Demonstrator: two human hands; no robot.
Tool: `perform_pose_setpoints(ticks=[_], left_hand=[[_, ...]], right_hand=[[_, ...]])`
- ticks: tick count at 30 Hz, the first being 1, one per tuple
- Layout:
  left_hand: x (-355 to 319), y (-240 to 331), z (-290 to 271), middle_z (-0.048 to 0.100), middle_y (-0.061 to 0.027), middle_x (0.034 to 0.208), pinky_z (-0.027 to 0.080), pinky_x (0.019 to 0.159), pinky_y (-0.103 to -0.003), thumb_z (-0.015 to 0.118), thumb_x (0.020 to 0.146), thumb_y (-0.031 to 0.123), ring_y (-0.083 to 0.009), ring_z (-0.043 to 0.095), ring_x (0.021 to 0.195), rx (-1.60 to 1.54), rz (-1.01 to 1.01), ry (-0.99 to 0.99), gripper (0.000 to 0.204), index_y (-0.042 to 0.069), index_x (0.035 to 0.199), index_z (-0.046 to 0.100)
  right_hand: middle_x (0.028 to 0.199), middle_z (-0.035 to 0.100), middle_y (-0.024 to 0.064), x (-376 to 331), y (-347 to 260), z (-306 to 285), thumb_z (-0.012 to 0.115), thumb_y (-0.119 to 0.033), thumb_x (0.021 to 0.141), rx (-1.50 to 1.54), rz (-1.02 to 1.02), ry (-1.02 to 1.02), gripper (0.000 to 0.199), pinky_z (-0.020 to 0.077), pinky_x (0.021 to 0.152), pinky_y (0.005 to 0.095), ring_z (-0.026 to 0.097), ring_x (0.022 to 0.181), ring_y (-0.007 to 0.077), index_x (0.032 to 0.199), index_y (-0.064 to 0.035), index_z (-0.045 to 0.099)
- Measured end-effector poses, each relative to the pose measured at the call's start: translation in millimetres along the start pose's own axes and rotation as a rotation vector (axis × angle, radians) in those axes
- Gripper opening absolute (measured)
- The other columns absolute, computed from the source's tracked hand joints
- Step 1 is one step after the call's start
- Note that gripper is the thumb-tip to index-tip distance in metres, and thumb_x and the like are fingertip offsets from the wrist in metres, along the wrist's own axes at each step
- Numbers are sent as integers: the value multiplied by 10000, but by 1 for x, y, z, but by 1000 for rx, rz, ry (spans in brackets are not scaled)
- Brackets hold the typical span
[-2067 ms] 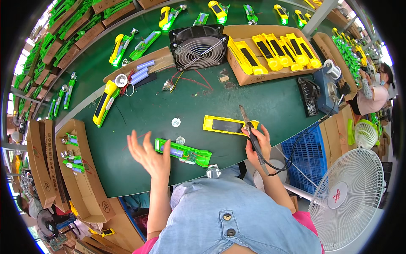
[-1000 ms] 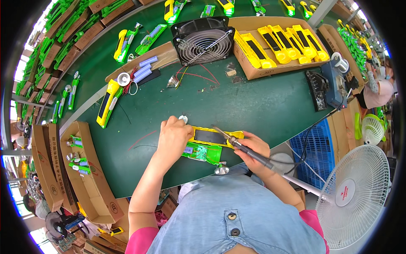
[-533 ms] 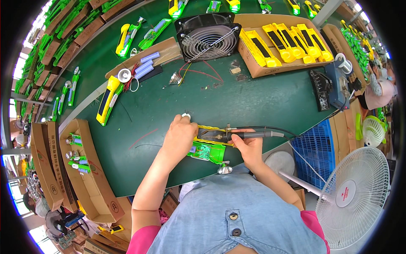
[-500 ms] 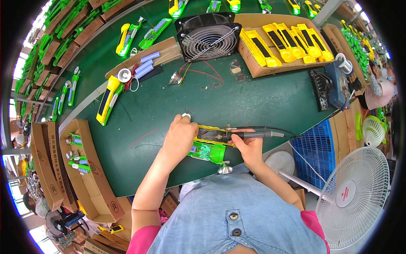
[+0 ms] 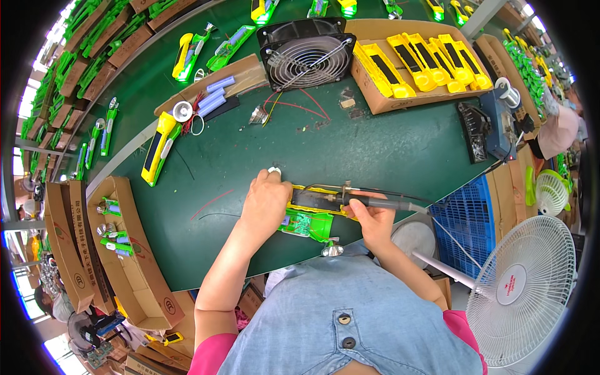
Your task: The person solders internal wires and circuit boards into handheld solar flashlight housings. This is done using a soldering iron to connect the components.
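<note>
Green bench (image 5: 387,140), mid-frame: right hand (image 5: 374,224) grips iron (image 5: 378,202); left hand (image 5: 265,203) curled over yellow shell (image 5: 310,200), hold unclear; green half (image 5: 305,224) unjoined.

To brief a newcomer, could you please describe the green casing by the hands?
On the table, find the left hand. Partly hidden by it, nearer the person than the yellow casing, lies the green casing, distinguished by its circuit board.
</note>
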State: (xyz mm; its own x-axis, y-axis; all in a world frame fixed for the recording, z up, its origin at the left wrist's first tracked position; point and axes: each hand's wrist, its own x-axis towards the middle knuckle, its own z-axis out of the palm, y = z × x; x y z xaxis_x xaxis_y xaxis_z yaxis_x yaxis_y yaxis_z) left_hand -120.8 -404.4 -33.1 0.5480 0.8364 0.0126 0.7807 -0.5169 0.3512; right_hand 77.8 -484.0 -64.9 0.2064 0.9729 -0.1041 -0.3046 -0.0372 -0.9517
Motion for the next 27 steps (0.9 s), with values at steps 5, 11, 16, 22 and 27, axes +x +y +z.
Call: perform_pose_setpoints(ticks=[5, 11, 16, 22, 27], left_hand=[[0, 1, 2, 529, -118, 688, 427, 690, -370, 573, 670, 41, -280, 499, 745, 26, -16, 28, 42, 30, 641, 602], [1, 3, -1, 557, -117, 739, 427, 693, -362, 565, 660, 36, -264, 518, 793, 93, -38, -48, 77, 48, 677, 639], [2, 5, -2, 557, -111, 735, 413, 692, -358, 569, 660, 43, -256, 517, 795, 114, -43, -50, 78, 58, 673, 644], [-1, 4, -3, 541, -84, 715, 399, 688, -351, 605, 646, 63, -247, 504, 775, 126, -54, 7, 54, 76, 662, 655], [6, 6, -32, 513, -64, 698, 393, 690, -361, 655, 625, 68, -235, 486, 761, -274, -65, 16, 21, 80, 643, 654]], right_hand=[[876, 640, 99, -9, -3, -29, 650, -39, 767, -489, -371, -57, 281, 501, 745, 307, 627, 810, 201, 1019, 8, 534], [949, 640, 82, -7, -18, -37, 704, -91, 712, -757, -546, -191, 453, 375, 943, 465, 574, 983, 280, 1096, -52, 466], [1101, 590, 63, -5, -14, -40, 735, -103, 664, -843, -507, -229, 571, 243, 1027, 507, 461, 1162, 282, 1147, -73, 430], [1135, 569, 67, -2, -11, -41, 725, -73, 658, -841, -420, -272, 581, 227, 1032, 511, 481, 1145, 259, 1164, -77, 441], [1124, 570, 66, -1, -11, -41, 722, -65, 658, -845, -421, -250, 584, 216, 1036, 514, 517, 1098, 234, 1170, -78, 442]])
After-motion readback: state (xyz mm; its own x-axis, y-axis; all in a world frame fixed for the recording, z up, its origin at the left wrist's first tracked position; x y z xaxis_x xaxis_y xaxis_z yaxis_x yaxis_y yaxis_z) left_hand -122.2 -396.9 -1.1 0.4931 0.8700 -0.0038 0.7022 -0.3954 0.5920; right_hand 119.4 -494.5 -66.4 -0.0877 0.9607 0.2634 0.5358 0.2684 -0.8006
